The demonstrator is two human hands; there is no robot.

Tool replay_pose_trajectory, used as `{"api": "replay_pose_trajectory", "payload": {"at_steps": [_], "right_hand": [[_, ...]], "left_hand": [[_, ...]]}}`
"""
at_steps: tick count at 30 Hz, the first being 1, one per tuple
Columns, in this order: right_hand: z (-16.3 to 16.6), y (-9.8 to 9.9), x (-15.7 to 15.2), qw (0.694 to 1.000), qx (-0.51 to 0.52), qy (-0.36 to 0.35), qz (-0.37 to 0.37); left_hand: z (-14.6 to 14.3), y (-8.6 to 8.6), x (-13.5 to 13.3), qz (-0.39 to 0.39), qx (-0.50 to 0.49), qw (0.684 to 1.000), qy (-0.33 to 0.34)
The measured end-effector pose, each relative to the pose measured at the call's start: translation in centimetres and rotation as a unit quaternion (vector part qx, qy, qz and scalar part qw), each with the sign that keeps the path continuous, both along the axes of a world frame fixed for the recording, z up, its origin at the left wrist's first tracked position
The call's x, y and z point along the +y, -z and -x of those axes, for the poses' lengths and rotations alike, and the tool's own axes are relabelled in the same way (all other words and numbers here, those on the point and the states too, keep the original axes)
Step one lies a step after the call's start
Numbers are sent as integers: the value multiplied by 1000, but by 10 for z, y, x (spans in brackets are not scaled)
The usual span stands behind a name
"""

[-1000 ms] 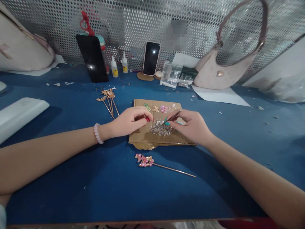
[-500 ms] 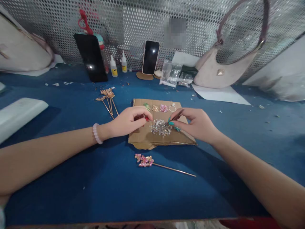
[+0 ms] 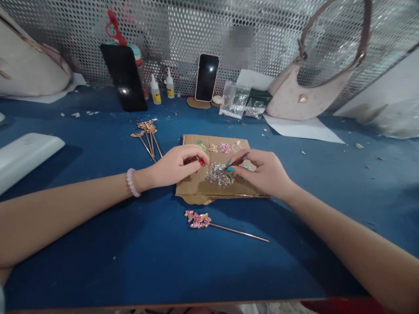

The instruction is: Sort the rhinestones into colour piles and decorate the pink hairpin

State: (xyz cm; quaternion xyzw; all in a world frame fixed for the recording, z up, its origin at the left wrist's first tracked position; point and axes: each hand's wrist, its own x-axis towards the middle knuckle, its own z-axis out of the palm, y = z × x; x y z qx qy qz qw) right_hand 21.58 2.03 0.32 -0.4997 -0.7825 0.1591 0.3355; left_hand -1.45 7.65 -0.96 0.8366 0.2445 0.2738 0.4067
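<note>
Tweezers (image 3: 241, 157) are pinched in my right hand (image 3: 266, 172), their tips down at a pile of silvery rhinestones (image 3: 220, 175) on a piece of cardboard (image 3: 193, 188). My left hand (image 3: 178, 165) hovers over the cardboard's left side with curled fingers close to the pile; red shows at the thumb tip, and anything held is hidden. Small heaps of green beads (image 3: 201, 145), gold beads (image 3: 213, 148) and pink beads (image 3: 224, 148) line the far side. Teal beads (image 3: 246, 167) lie partly behind my right hand. Nearer me rests a hairpin (image 3: 198, 219) with pink flowers.
Several gold hairpins (image 3: 148, 127) lie left of the cardboard. Behind stand two glue bottles (image 3: 156, 91), a phone (image 3: 207, 78) and a black tablet-like slab (image 3: 123, 78). Plastic packets (image 3: 235, 100) and a handbag (image 3: 304, 96) sit at the back right. A pale box (image 3: 29, 157) is at left.
My right hand has shifted slightly left, bringing the tweezers' tips further over the silvery pile and showing more teal beads. My left hand has stayed nearly still.
</note>
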Motion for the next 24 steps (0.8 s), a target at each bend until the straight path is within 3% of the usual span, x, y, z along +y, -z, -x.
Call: {"api": "replay_pose_trajectory", "payload": {"at_steps": [24], "right_hand": [[0,-1,0,1000,-19,10,-12]], "left_hand": [[0,0,-1,3,2,1000,-3]]}}
